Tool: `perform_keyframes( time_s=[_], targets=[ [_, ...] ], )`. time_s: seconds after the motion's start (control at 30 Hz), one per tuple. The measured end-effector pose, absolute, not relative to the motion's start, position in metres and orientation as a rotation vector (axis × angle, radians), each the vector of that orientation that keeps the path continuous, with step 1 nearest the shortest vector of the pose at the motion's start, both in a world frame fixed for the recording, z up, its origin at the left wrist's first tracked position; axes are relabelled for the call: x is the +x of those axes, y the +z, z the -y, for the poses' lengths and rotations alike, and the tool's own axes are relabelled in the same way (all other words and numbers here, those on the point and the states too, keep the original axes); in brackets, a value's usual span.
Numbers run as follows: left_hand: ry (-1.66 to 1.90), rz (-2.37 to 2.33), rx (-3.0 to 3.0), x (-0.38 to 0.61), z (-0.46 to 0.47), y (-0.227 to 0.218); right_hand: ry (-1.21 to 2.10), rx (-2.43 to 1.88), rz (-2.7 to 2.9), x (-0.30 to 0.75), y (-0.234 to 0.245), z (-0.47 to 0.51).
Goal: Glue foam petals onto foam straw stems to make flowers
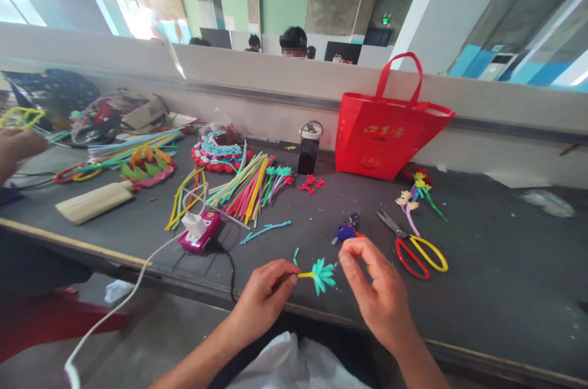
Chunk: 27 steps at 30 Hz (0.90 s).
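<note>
My left hand (267, 290) pinches the yellow stem of a pipe-cleaner flower (323, 277), whose turquoise petals point right, toward my other hand. Thumb and forefinger of my right hand (374, 285) come together just right of the petals; anything between them is too small to make out. Beyond that hand lies a blue glue gun (345, 230), partly hidden. Scissors (411, 245) with one red and one yellow handle rest to the right, blades partly spread. A short turquoise pipe-cleaner piece (296, 255) lies behind the flower.
Bundled pipe cleaners (248, 190), a purple power adapter (201, 233) with cables and red pieces (312, 184) occupy the table. Farther back stand a phone (308, 156) and red bag (376, 138). Finished flowers (408, 202) lie right. Another person's hand (18, 150) is at left.
</note>
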<state>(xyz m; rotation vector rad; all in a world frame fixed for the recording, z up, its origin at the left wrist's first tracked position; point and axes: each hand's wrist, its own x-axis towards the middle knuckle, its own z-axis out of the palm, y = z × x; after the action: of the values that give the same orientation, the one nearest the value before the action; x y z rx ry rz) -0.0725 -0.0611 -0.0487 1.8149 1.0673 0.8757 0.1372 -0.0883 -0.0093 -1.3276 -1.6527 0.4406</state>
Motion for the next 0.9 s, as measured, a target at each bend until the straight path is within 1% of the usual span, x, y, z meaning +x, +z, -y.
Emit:
perform_keyframes(
  time_s=[0.17,0.43,0.53,0.7,0.9],
  targets=[
    [0.944,-1.131,1.556,-0.082,0.047,-0.057,0.499,-1.422,1.485,0.149,-0.033,0.091],
    [1.033,-1.18,1.275,-0.087,0.011,-0.056,0.709,-1.565,1.296,0.152,-0.115,0.094],
    [1.074,-1.222,1.29,-0.089,-0.021,-0.056,0.7,-1.54,1.314,0.151,-0.137,0.092],
    [1.118,-1.435,1.412,-0.096,-0.091,-0.063,0.6,-1.467,1.388,0.149,-0.148,0.091],
    [1.053,-1.67,1.594,-0.093,-0.153,-0.065,0.618,-1.447,1.439,0.148,-0.147,0.09]
  ],
)
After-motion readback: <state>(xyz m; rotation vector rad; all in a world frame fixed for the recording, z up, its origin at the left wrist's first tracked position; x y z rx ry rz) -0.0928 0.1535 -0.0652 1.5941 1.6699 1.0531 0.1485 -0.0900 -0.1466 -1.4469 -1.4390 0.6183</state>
